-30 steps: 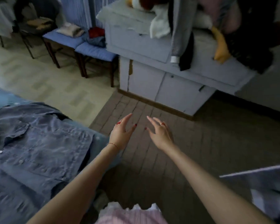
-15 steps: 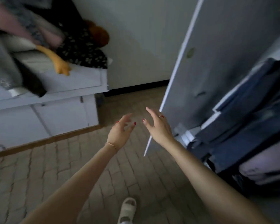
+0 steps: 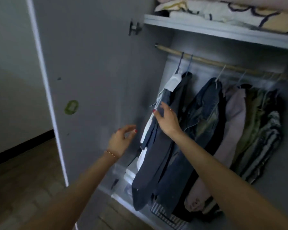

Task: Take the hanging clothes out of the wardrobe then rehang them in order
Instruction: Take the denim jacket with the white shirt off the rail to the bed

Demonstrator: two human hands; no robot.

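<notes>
Inside the open wardrobe, a wooden rail [image 3: 206, 61] carries several garments on hangers. The leftmost is a dark blue garment with a white part [image 3: 156, 146]. A denim jacket [image 3: 204, 113] hangs right of it, then a pale mauve garment [image 3: 234, 113], an olive one [image 3: 253, 117] and a striped one [image 3: 269, 130]. My right hand [image 3: 166, 119] lies with straight fingers against the front edge of the dark blue garment. Open and empty, my left hand [image 3: 121, 140] hovers just left of that garment, in front of the door.
The grey wardrobe door [image 3: 90, 80] stands open on the left. A shelf [image 3: 223, 29] above the rail holds folded bedding [image 3: 223, 9]. Folded items and a checked cloth [image 3: 170, 216] lie on the wardrobe floor. Brown tiled floor [image 3: 20, 188] is at lower left.
The view swung right from the bed and drawer unit to the open wardrobe. Both hands rose toward the hanging clothes, and my right hand now touches the leftmost dark blue garment.
</notes>
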